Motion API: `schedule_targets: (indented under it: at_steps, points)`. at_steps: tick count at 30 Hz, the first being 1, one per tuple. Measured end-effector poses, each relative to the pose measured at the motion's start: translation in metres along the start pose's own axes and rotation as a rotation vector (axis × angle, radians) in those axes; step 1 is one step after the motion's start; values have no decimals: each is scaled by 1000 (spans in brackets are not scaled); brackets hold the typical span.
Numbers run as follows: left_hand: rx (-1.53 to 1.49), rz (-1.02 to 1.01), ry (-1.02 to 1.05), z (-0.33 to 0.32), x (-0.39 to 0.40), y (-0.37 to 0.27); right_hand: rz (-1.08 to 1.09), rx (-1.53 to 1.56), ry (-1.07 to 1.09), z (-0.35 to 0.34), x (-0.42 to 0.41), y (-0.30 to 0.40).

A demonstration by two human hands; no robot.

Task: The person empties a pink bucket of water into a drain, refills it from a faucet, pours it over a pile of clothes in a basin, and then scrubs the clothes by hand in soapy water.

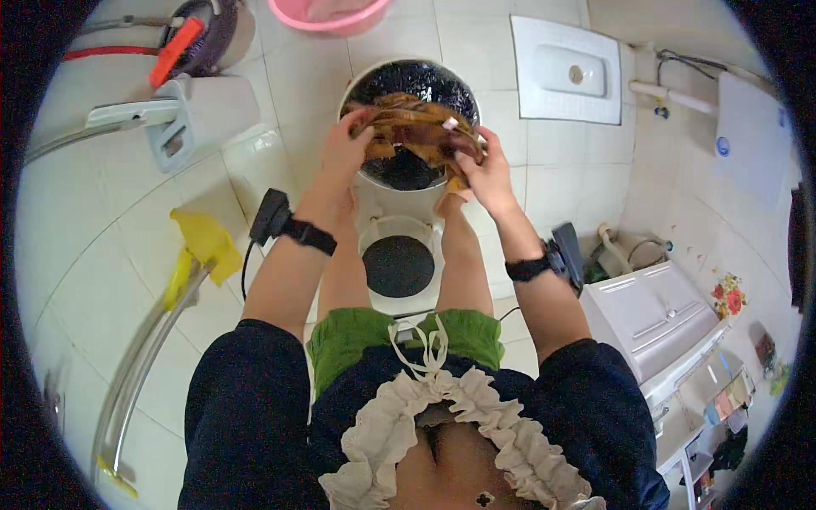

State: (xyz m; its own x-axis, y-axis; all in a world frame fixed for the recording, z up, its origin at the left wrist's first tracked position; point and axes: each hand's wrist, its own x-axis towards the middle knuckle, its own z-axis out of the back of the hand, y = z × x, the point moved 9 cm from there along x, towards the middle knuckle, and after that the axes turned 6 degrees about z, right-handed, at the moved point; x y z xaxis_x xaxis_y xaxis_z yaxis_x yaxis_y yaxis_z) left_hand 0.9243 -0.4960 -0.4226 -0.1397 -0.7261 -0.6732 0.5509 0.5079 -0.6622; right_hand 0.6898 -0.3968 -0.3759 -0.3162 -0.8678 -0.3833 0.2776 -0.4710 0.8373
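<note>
Between my two hands a brown piece of fabric [414, 131] is stretched, wet-looking, with a small white tag near its right end. My left hand [349, 137] grips its left end, and my right hand [489, 169] pinches the right end. Below the fabric stands a round basin [361, 75] with a pale rim, holding dark material or liquid with shiny highlights. Whether the fabric touches the contents I cannot tell. A corner of orange-brown cloth hangs under my right hand. Each forearm wears a black strap with a device.
On the floor between my legs is a white item with a round black top [398, 266]. A pink basin [331, 25] stands ahead, with a squat toilet [570, 70] ahead right. Yellow cloth [207, 245] hangs on a metal rail [146, 370] at left. A white cabinet [650, 312] is at right.
</note>
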Motion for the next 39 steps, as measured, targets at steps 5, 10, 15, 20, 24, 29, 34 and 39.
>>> schedule_targets:
  at_steps: [5,10,15,20,24,29,34,39]
  points:
    - [625,-242,-92,-73,27,18,49,-560,189,-66,41,-51]
    - [872,-132,-61,-108,50,46,41,-879,130,-90,65,-97]
    - [959,-34,-31,-117,69,76,41,-817,205,-119,72,-140]
    - [992,-201,-24,-135,104,89,307,-921,-43,-125,81,-178]
    - [1222,-131,212,-124,98,84,25,-842,267,-109,92,-131]
    - [794,33,91,-92,77,55,184,-465,-103,-33,61,-69]
    - [393,-224,83,-64,10,-2,62,-80,137,9,8,20]
    - [-205,-529,337,-55,-71,-102,287,-19,113,6,-17,105]
